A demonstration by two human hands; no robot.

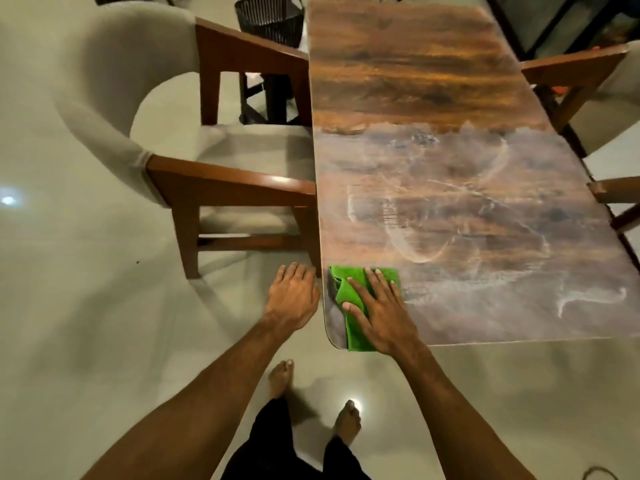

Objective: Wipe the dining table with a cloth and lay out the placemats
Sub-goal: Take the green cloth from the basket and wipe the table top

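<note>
Right hand [381, 313]: lying flat, fingers spread, pressing cloth [356, 336] onto table [450, 81] near corner
Left hand [292, 299]: hanging beside table edge, fingers relaxed, holding nothing

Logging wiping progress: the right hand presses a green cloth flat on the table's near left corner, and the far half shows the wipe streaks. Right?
Not quite. The head view shows the wipe streaks on the near half of the table, not the far half. The rest holds: the right hand presses the green cloth flat on the near left corner.
</note>
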